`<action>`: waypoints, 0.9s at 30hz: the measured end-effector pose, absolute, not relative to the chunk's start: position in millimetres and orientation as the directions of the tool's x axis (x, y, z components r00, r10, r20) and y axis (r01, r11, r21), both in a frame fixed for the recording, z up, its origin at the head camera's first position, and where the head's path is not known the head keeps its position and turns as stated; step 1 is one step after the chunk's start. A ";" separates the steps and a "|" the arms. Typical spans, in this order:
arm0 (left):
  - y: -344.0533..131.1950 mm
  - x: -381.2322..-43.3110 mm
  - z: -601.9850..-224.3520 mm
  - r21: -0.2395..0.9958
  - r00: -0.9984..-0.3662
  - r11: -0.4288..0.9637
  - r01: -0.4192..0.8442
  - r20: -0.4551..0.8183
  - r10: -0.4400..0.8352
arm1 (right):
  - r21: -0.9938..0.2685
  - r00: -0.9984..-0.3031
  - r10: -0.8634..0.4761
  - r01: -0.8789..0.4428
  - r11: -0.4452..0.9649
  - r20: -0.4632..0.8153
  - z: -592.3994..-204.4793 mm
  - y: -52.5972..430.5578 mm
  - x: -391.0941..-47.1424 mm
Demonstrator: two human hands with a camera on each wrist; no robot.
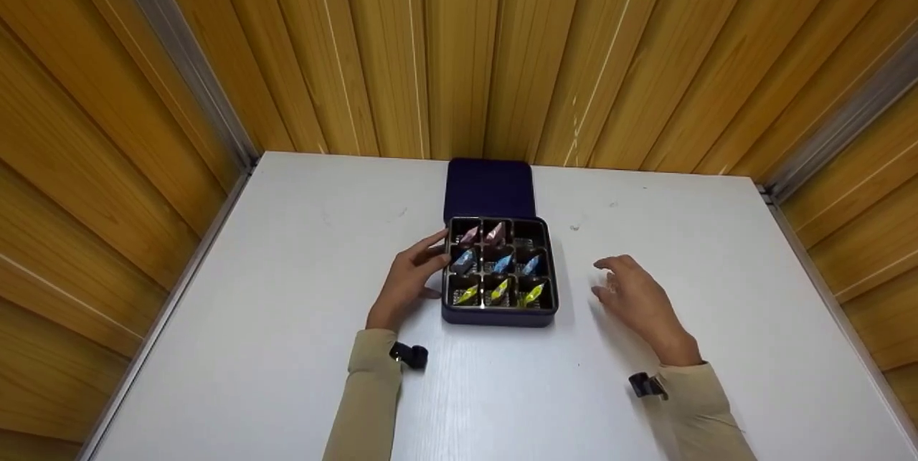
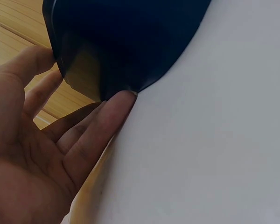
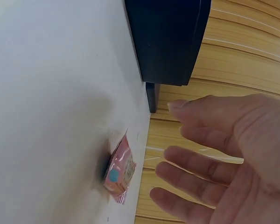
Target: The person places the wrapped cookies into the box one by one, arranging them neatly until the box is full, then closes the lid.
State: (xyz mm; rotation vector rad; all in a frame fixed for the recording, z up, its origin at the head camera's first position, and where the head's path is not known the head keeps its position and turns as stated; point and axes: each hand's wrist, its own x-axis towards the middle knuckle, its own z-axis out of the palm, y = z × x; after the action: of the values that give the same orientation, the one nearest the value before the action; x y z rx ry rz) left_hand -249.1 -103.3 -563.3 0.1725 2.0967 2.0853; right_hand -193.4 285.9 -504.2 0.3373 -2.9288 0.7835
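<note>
A dark blue box [image 1: 500,318] stands on the white table, divided into compartments. Pink wrapped packets [image 1: 495,234] sit in two compartments of the far row, whose right compartment shows its dark bottom. Blue packets [image 1: 502,264] fill the middle row, yellow ones [image 1: 500,292] the near row. My left hand [image 1: 407,282] rests its extended fingers against the box's left side; in the left wrist view, fingertips [image 2: 128,95] touch its edge. To the right of the box, my right hand [image 1: 638,300] hovers with relaxed fingers, holding nothing. Below it lies another pink packet [image 3: 120,170], hidden in the head view.
Directly behind the box lies its dark blue lid [image 1: 490,190], close to the back wall. Wood-patterned panels [image 1: 459,52] enclose the white table [image 1: 315,260] at the back and both sides.
</note>
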 end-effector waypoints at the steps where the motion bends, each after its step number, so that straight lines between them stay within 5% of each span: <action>1: -103.4 -249.1 -563.5 0.999 -0.977 0.012 -0.043 -0.045 0.208 | -0.482 -0.973 -0.186 -0.230 0.846 0.137 -504.7 287.2 -192.4; 27: -103.3 -247.4 -561.1 0.999 -0.978 0.007 -0.046 -0.047 0.203 | -0.481 -0.978 -0.179 -0.208 0.852 0.106 -522.0 306.3 -181.0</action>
State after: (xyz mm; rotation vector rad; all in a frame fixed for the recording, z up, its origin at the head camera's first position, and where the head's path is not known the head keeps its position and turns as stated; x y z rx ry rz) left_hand -247.4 -103.3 -561.1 0.1653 2.0946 2.0906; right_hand -181.0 306.3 -522.0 0.3104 -2.9673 0.7811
